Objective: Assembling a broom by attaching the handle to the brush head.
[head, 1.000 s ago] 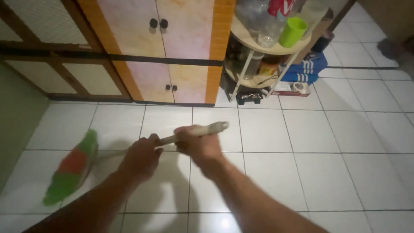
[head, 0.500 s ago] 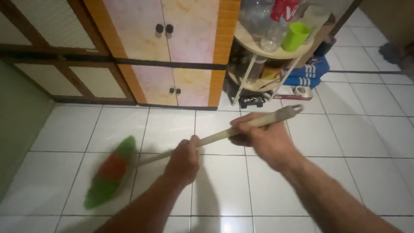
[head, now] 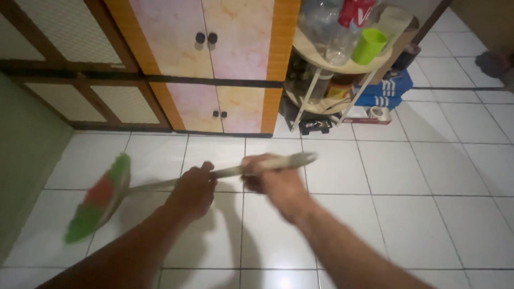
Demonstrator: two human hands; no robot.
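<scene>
The broom head (head: 99, 197) lies on the floor (head: 428, 214) at the left, before the cupboard (head: 214, 64). The round shelf (head: 342, 59) stands just right of the cupboard.

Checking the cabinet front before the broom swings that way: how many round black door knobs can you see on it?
4. Two sit side by side on the upper doors, two smaller ones on the lower doors. The lattice cupboard to the left shows none.
</scene>
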